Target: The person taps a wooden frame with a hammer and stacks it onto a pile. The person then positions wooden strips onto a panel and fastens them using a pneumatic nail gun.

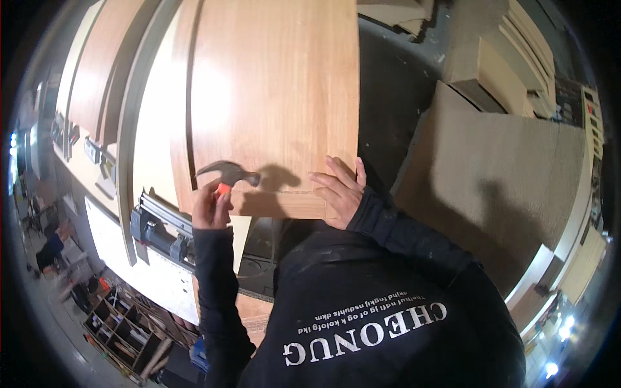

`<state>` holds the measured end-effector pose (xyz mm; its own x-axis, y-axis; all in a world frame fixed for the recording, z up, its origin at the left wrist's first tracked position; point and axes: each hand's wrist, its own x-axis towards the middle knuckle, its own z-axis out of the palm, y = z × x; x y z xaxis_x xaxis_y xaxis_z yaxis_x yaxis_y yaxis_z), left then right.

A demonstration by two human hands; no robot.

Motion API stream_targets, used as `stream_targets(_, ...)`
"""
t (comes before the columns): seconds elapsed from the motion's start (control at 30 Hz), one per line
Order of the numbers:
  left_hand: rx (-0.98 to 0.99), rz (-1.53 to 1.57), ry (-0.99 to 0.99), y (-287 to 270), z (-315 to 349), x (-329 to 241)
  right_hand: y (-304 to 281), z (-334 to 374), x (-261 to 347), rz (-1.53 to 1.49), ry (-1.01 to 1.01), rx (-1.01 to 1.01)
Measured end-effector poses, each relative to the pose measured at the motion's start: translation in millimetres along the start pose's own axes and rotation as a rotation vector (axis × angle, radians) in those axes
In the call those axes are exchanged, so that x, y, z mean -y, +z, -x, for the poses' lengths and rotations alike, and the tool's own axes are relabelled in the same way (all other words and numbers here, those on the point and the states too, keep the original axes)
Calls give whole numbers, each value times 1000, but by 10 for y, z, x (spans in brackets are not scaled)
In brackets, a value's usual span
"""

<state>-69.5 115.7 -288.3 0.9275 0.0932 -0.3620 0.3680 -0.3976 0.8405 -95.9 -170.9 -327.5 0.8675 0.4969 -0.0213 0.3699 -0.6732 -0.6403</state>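
In my left hand (212, 205) is a claw hammer (228, 173), gripped by its orange handle close under the dark metal head. The hammer's claw points left and its striking face right, over the near left part of a light brown wooden door panel (278, 97). A shadow of the hammer falls on the wood. My right hand (339, 191) lies with fingers spread on the panel's near right corner, its outer fingers close to the right edge. Thin joint lines cross the panel near that hand.
A nail gun (162, 233) lies left of my left forearm, on a pale board. More long panels (107, 71) stand farther left. Stacked boards (511, 71) and a large brown sheet (498, 168) are at the right. A compartmented tool box (123, 330) sits at lower left.
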Motion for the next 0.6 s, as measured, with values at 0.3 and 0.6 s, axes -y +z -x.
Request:
stream_targets(0.3, -609, 656, -362, 21, 1231, 776, 205, -498, 212, 53, -149, 69)
stream_targets(0.6, -1246, 799, -546, 306, 2183, 1337, -72, -980, 219, 136, -486, 489)
